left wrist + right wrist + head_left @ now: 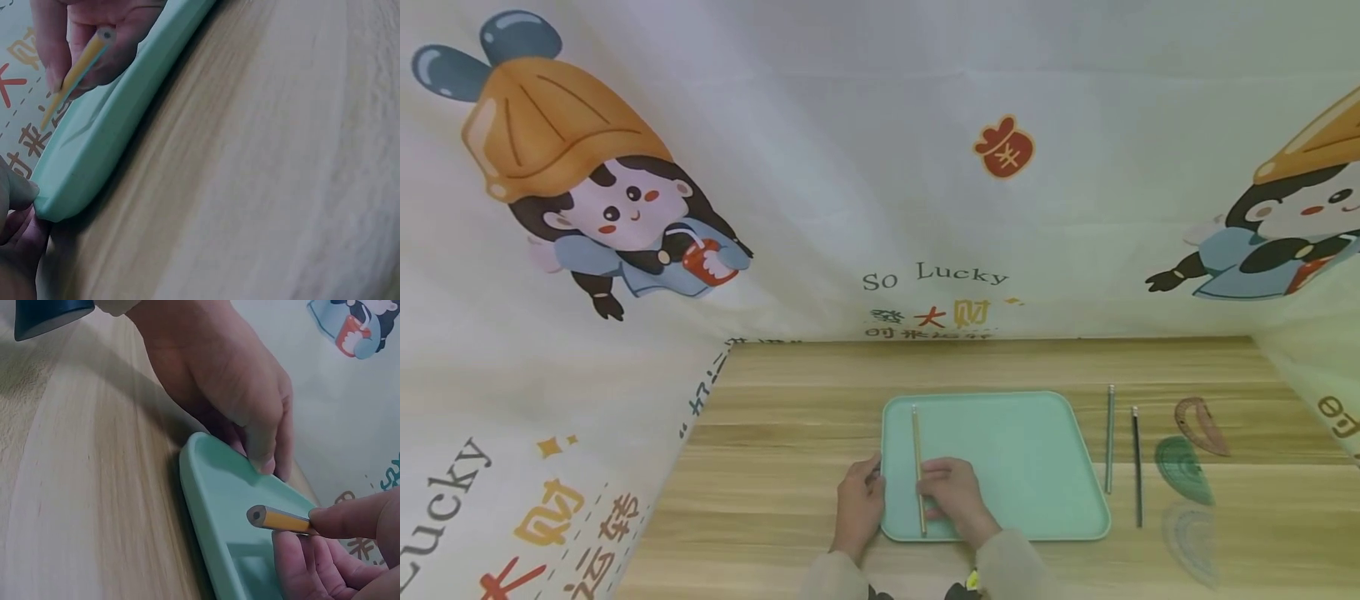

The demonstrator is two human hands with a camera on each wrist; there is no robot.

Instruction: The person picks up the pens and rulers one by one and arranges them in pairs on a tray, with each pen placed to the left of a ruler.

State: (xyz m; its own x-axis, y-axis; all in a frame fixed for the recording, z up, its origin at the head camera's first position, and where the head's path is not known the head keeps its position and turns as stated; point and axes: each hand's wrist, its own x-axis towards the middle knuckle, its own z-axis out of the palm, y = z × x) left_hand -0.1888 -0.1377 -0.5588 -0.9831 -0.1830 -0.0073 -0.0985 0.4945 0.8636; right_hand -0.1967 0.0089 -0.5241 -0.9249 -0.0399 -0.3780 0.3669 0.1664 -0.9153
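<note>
A yellow pencil (917, 442) is just above the left side of the tray (1015, 467), pinched by the right hand's (955, 496) fingers, best kept level. The left hand's (859, 504) fingers pinch the tray's left rim, a useful brace. A green pencil (1110, 437) lies right of the tray.

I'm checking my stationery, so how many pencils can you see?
3: a yellow pencil in the right hand over the mint tray; a teal pencil and a black pencil on the table, right of the tray.
</note>
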